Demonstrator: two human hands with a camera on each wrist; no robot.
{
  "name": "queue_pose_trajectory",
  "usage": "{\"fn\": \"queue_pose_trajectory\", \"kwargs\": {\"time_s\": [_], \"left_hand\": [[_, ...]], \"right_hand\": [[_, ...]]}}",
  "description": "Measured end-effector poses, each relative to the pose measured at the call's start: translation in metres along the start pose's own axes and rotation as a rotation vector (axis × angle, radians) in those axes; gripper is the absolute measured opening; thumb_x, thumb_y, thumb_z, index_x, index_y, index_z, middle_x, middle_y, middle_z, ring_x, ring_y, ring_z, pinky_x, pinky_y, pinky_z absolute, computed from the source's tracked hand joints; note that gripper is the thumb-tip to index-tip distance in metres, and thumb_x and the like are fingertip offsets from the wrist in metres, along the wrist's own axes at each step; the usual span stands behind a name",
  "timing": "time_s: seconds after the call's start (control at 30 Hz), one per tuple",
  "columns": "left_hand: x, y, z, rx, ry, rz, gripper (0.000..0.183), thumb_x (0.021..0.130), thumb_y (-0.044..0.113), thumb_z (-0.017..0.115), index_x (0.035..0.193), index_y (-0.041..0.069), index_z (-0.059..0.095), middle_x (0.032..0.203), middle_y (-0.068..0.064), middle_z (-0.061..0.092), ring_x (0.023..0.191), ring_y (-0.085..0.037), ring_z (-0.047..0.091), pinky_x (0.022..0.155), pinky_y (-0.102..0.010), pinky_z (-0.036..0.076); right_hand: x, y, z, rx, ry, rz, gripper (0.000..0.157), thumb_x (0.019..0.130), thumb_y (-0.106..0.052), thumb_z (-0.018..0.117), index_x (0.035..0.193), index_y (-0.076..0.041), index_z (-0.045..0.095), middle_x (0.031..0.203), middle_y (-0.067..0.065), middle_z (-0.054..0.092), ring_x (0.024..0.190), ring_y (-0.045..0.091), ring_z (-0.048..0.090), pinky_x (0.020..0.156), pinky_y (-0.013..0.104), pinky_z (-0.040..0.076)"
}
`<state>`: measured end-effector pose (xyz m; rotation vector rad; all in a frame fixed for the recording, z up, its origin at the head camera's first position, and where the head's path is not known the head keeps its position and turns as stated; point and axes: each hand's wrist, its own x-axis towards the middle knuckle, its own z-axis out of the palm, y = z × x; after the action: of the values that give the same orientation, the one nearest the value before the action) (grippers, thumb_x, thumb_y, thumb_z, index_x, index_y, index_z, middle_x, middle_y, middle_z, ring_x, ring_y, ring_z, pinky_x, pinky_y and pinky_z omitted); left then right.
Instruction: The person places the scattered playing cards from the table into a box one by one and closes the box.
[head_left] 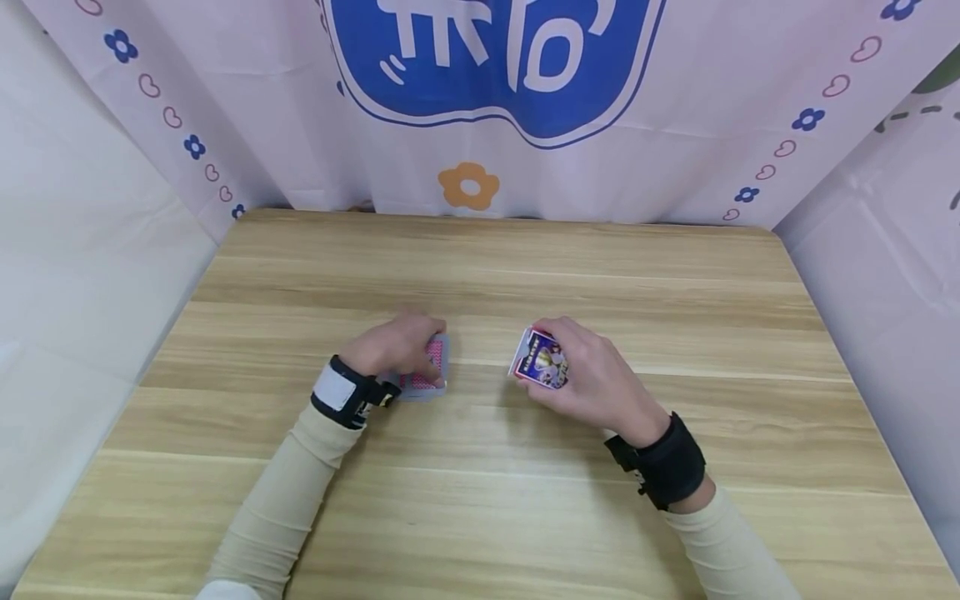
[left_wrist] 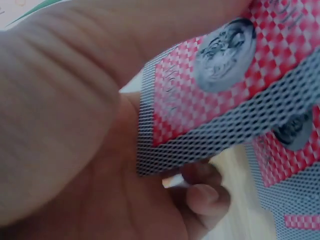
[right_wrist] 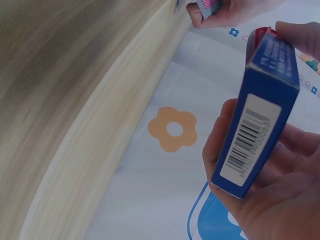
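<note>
My left hand (head_left: 397, 346) grips playing cards (head_left: 431, 362) with red checkered backs and grey borders, low over the left middle of the table. In the left wrist view the held cards (left_wrist: 215, 85) lie between thumb and fingers, and more red-backed cards (left_wrist: 295, 150) show beyond them. To the right, my right hand (head_left: 592, 375) holds a small card box (head_left: 542, 360) between thumb and fingers. Its printed face is turned up, with the flap end toward the cards. A blue end with a white barcode label (right_wrist: 251, 140) faces the right wrist camera.
Both hands work over a wood-grain table (head_left: 480, 517). A white cloth backdrop (head_left: 285, 150) with a blue emblem and an orange flower (head_left: 468, 185) hangs along the far edge. White sheets (head_left: 82, 250) close off the sides.
</note>
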<state>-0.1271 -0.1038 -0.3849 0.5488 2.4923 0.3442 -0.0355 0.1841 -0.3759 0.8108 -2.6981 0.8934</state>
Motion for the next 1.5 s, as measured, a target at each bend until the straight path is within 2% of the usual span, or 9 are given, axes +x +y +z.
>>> {"fn": "queue_pose_trajectory", "kwargs": {"time_s": [0.13,0.2,0.27,0.5,0.7,0.8,0.97,1.3,1.5], "left_hand": [[-0.006,0.003,-0.005,-0.075,-0.023,0.046,0.03,0.093,0.027,0.08,0.111,0.008,0.065,0.094,-0.005,0.064,0.083,-0.019,0.063,0.068,-0.03,0.052],[-0.012,0.006,-0.009,-0.119,0.005,0.101,0.035,0.098,0.029,0.075,0.122,0.005,0.066,0.091,-0.003,0.063,0.081,-0.016,0.061,0.07,-0.029,0.051],[-0.017,0.012,-0.013,-0.186,0.04,0.164,0.036,0.101,0.033,0.07,0.121,0.002,0.066,0.087,-0.002,0.063,0.076,-0.016,0.06,0.069,-0.03,0.05],[-0.028,0.033,-0.019,-0.52,0.072,0.33,0.021,0.109,0.032,0.059,0.112,0.012,0.062,0.083,-0.004,0.072,0.068,-0.034,0.068,0.062,-0.035,0.053],[-0.027,0.046,-0.016,-0.585,0.113,0.303,0.018,0.108,0.028,0.06,0.115,0.011,0.061,0.084,-0.004,0.072,0.07,-0.04,0.068,0.063,-0.032,0.05],[-0.027,0.048,-0.015,-0.594,0.126,0.264,0.019,0.108,0.031,0.061,0.116,0.014,0.061,0.085,-0.004,0.072,0.07,-0.038,0.069,0.065,-0.03,0.049],[-0.026,0.05,-0.013,-0.61,0.151,0.267,0.019,0.107,0.03,0.062,0.118,0.014,0.061,0.09,-0.005,0.073,0.067,-0.031,0.068,0.064,-0.031,0.05],[-0.02,0.068,0.003,-0.694,0.367,0.313,0.017,0.108,0.026,0.061,0.113,0.009,0.061,0.085,-0.007,0.07,0.065,-0.039,0.066,0.049,-0.024,0.04],[-0.02,0.073,0.007,-0.738,0.407,0.315,0.018,0.109,0.027,0.059,0.116,0.01,0.059,0.087,-0.008,0.069,0.068,-0.046,0.067,0.047,-0.024,0.038]], "right_hand": [[0.0,0.0,0.001,0.001,-0.003,-0.002,0.066,0.081,-0.029,0.086,0.135,-0.001,0.06,0.117,0.011,0.071,0.09,0.018,0.069,0.075,0.032,0.061],[0.0,0.001,0.001,-0.001,-0.002,-0.003,0.065,0.081,-0.028,0.085,0.135,-0.001,0.06,0.117,0.011,0.071,0.091,0.018,0.069,0.075,0.033,0.061],[0.0,0.0,0.001,-0.002,0.001,-0.002,0.066,0.081,-0.029,0.086,0.135,-0.001,0.06,0.117,0.011,0.071,0.09,0.018,0.069,0.074,0.033,0.061],[0.0,-0.001,0.002,0.003,0.004,-0.013,0.066,0.082,-0.035,0.089,0.132,-0.003,0.06,0.112,0.009,0.071,0.087,0.015,0.067,0.073,0.029,0.06],[0.0,-0.002,0.002,0.019,-0.002,-0.029,0.065,0.082,-0.034,0.088,0.133,-0.002,0.061,0.114,0.009,0.071,0.088,0.014,0.067,0.073,0.028,0.059],[0.0,-0.002,0.002,0.023,0.0,-0.029,0.065,0.083,-0.033,0.088,0.134,-0.002,0.061,0.114,0.009,0.071,0.088,0.015,0.067,0.073,0.029,0.059],[0.0,-0.002,0.002,0.012,-0.005,-0.036,0.064,0.082,-0.033,0.088,0.132,-0.002,0.061,0.114,0.009,0.071,0.089,0.015,0.067,0.074,0.03,0.059],[-0.001,-0.003,0.002,0.013,0.011,-0.03,0.065,0.082,-0.032,0.088,0.131,0.0,0.061,0.111,0.01,0.071,0.085,0.014,0.066,0.069,0.025,0.057],[-0.002,-0.001,0.001,0.006,0.029,-0.018,0.064,0.082,-0.03,0.087,0.132,0.0,0.06,0.112,0.011,0.07,0.085,0.014,0.068,0.069,0.025,0.058]]}}
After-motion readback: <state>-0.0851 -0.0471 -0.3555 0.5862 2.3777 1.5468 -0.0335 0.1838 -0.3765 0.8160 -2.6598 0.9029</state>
